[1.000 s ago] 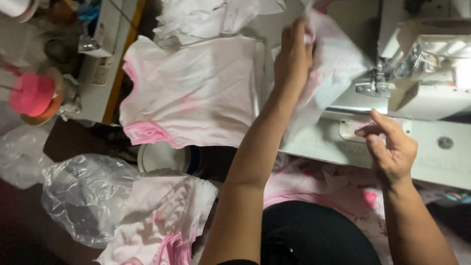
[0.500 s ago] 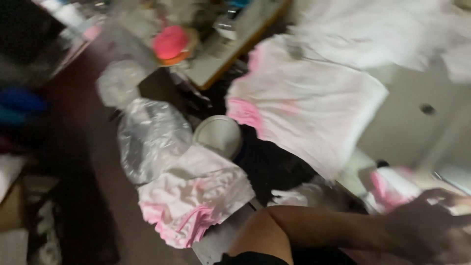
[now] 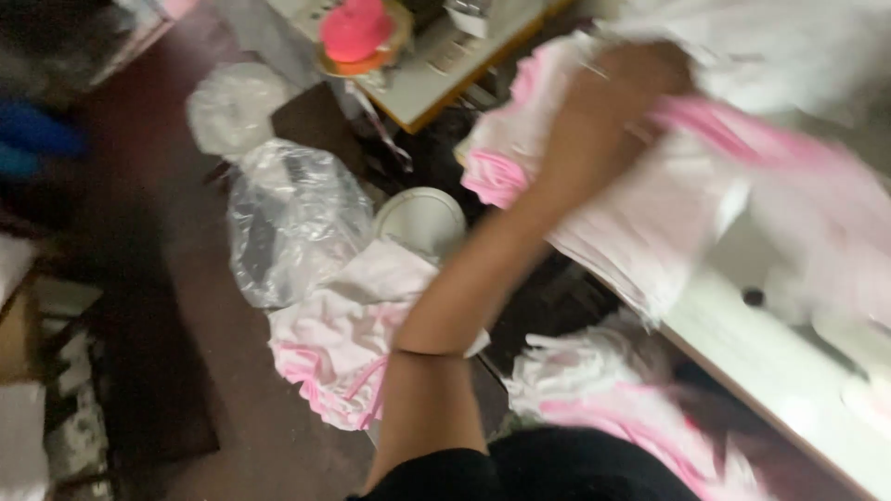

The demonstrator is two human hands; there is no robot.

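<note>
A view from above, blurred by motion, onto a cluttered sewing space. The person's left hand (image 3: pixel 608 111) reaches forward across the middle of the picture and lies on a stack of white garments with pink trim (image 3: pixel 640 223). The stack sits on the near left corner of a pale worktop (image 3: pixel 770 353), and its lower edge hangs over the side. The fingers seem to press down into the cloth or gather it, but the blur hides whether they are spread or pinched together. A pink strip of fabric (image 3: pixel 742 139) runs rightward from the hand, across the stack. The right hand is out of view.

Below the arm, a second heap of white and pink garments (image 3: pixel 343 343) lies low down, near the dark floor (image 3: pixel 139 278). Just beside it is a crumpled clear plastic bag (image 3: pixel 292 218), and between the bag and the arm is a round white container (image 3: pixel 422 218). More pink and white cloth (image 3: pixel 613 399) is bunched at the person's lap. At the top, a pink round object (image 3: pixel 357 28) rests on another pale table edge (image 3: pixel 436 79).

A likely risk: the stack already overhangs the worktop's edge, so a pull or push from the hand could drag the top pieces off and send them sliding to the floor, where they might mix with the lower heap or get dirty. The loose pink strip could also snag and tug the pile askew.
</note>
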